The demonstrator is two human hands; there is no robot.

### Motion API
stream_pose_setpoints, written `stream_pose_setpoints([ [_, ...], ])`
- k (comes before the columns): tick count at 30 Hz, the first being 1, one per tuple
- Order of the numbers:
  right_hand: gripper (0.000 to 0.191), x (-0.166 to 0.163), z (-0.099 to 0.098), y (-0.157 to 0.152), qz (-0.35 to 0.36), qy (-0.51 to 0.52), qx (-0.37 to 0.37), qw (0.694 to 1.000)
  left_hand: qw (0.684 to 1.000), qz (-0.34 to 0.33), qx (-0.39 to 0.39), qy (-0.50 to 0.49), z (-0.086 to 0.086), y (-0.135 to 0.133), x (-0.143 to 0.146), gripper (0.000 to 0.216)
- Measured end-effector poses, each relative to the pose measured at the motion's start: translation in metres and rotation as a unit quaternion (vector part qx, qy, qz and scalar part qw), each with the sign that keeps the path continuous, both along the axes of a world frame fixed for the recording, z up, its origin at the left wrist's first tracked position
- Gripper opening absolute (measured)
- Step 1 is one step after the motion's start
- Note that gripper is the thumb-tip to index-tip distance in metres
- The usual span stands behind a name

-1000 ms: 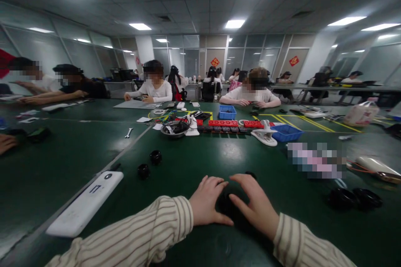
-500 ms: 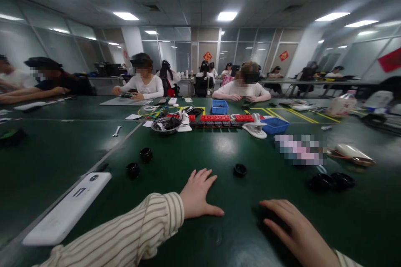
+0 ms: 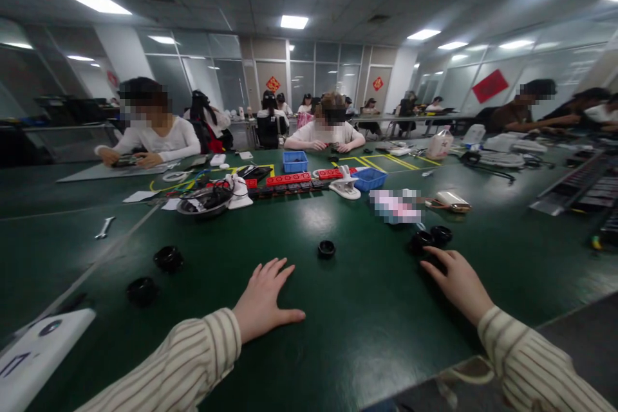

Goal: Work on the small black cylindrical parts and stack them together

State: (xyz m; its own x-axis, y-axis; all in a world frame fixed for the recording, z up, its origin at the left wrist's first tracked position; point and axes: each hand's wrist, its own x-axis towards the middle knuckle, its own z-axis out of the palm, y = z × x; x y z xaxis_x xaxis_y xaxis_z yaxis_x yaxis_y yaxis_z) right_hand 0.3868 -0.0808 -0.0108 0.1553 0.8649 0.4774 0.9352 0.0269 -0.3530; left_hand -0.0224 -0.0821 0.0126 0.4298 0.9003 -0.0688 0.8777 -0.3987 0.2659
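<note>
My left hand [image 3: 265,301] rests over the green table [image 3: 357,335], fingers spread and nothing in it. A small black cup-shaped part [image 3: 326,249] stands on the table ahead of it to the right. My right hand [image 3: 458,278] reaches to the nearer of two black round parts at the right, its thumb and fingers apart; whether a fingertip touches the nearer part [image 3: 421,241] I cannot tell. Just behind that one lies the farther part [image 3: 441,234]. Two more black round parts, one nearer [image 3: 141,291] and one farther [image 3: 168,259], sit left of my left hand.
A white oblong case [image 3: 48,354] lies at the near left, with a wrench [image 3: 105,227] beyond it. Across the middle stand a metal bowl of cables [image 3: 203,201], red power strips [image 3: 288,179] and blue bins [image 3: 369,179]. A gold pouch-like object [image 3: 452,201] lies right. Co-workers sit opposite.
The view has swung to the right. My right hand has moved forward to the pair of black parts. My left hand stays spread over the table.
</note>
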Motion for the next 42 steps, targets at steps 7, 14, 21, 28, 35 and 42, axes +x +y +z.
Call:
stream_pose_setpoints([
  [7, 0.062, 0.000, -0.005, 0.002, -0.055, 0.036, 0.049, 0.997, 1.000, -0.006, -0.001, -0.004, 0.001, -0.001, 0.000, 0.093],
  [14, 0.056, -0.028, 0.017, -0.011, -0.039, 0.007, 0.112, 0.993, 1.000, -0.015, 0.007, -0.007, -0.001, -0.001, -0.002, 0.092],
  [21, 0.027, -0.120, 0.066, -0.002, -0.011, -0.099, 0.111, 0.989, 1.000, -0.015, 0.010, -0.016, -0.001, -0.002, -0.001, 0.091],
  [28, 0.040, -0.115, 0.025, 0.026, 0.000, -0.115, -0.069, 0.991, 1.000, -0.018, 0.009, -0.019, -0.005, 0.001, -0.003, 0.090],
  [35, 0.038, -0.090, 0.007, 0.016, 0.045, -0.052, -0.085, 0.994, 1.000, -0.022, 0.000, -0.013, -0.005, 0.003, -0.004, 0.088],
  [42, 0.040, -0.044, 0.003, -0.001, 0.022, 0.073, -0.016, 0.997, 1.000, -0.021, -0.002, -0.013, -0.006, 0.003, -0.004, 0.086],
])
